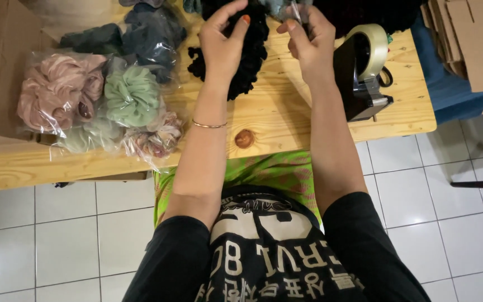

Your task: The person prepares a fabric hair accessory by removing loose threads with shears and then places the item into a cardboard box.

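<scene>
My left hand (223,42) is closed on a black ruffled scrunchie (250,59) that hangs down onto the wooden table (275,120). My right hand (307,39) pinches a thin clear plastic piece (296,10) near the top edge, just right of the scrunchie. A thin bracelet (209,125) circles my left wrist. The upper part of the scrunchie runs out of view.
Clear bags of pink (57,92), green (132,96) and patterned (155,140) scrunchies lie at the table's left, with dark blue ones (146,33) behind. A black tape dispenser (364,70) stands at the right. Cardboard boxes (468,39) sit far right and far left. White floor tiles (420,190) lie below.
</scene>
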